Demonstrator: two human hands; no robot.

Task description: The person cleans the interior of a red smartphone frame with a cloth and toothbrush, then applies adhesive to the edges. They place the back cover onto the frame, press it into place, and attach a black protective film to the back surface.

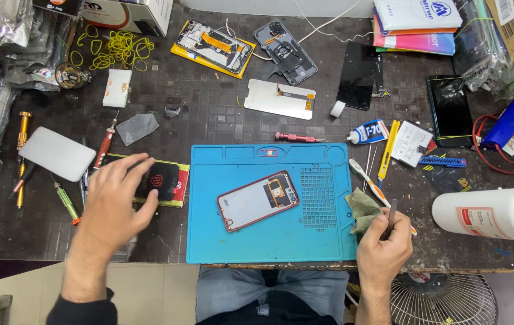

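A phone back frame with a red rim (257,200) lies face up on the blue work mat (221,241) in front of me. My left hand (115,201) hovers with spread fingers over a black and yellow box (170,180) left of the mat and holds nothing. My right hand (383,244) rests at the mat's right edge, closed on a thin dark metal tool (392,213) that points away from me. A crumpled olive cloth (362,210) and a toothbrush (372,185) lie just beside that hand.
A white plastic bottle (492,213) lies on its side at the right. Screwdrivers (105,144), a white phone panel (58,153), a glue tube (368,132), opened phones (284,51), a display panel (280,98), black screens (449,111) and yellow rubber bands (118,48) crowd the dark table. A fan (443,301) stands below the edge.
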